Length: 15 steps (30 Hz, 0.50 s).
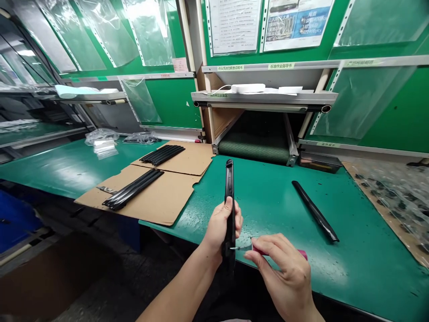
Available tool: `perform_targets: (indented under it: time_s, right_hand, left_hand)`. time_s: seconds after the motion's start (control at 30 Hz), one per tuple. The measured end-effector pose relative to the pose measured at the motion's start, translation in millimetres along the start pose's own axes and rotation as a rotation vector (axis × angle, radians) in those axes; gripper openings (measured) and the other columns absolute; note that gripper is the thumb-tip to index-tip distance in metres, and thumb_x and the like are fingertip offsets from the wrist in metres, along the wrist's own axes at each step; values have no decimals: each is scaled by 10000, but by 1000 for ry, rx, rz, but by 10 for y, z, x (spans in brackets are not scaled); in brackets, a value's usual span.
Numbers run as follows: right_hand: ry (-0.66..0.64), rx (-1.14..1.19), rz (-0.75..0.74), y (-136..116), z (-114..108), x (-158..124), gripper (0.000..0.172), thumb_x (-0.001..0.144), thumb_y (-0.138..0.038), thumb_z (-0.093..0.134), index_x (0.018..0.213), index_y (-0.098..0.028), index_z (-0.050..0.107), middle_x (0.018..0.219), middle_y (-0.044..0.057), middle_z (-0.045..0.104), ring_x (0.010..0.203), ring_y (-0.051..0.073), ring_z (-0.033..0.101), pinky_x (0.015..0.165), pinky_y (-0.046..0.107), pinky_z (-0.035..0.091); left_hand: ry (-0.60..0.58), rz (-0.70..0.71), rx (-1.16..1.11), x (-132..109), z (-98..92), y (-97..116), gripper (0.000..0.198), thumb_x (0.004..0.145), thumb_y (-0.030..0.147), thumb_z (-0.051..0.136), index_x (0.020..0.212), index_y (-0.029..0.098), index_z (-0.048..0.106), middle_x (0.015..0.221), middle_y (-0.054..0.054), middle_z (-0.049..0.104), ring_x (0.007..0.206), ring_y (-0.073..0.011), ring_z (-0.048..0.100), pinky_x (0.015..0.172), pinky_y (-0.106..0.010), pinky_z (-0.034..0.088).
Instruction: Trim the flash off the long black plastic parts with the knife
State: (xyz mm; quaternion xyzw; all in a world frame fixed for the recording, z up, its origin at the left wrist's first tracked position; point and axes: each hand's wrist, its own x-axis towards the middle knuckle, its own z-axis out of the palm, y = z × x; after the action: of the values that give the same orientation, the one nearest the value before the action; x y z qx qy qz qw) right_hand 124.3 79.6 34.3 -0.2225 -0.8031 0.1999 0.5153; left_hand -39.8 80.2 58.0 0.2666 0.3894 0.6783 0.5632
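My left hand is wrapped round a long black plastic strip, held upright over the near edge of the green table. My right hand pinches a small pink-handled knife. Its thin blade touches the lower part of the strip. Another black strip lies flat on the table to the right, apart from both hands.
Two cardboard sheets at the left carry bundles of black strips. A conveyor opening sits at the back under a shelf. Bagged black parts lie at the right. Clear bags lie back left.
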Motion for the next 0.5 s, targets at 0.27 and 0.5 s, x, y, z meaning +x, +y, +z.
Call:
perform_targets:
  time_s: [0.27,0.5]
  right_hand:
    - [125,-135,-18,-13,-80,93,146,889,-131,687,1029,-172,682,854,45,683,740,152,615,688,268,485]
    - [-172,-113,181,-89,-95,-46,277,990,-303,526,764,-213,659,577,-18,543,500,122,489,515,259,335]
  left_hand:
    - [-40,-219,93,6,19,-150,505,752,645,664,729,173,488,466,54,479,299,-54,368,295,-158,271]
    - [34,-2,256,33,-11,79,460,823,623,593,765,177,497,461,37,516,327,-72,422,335,-159,303]
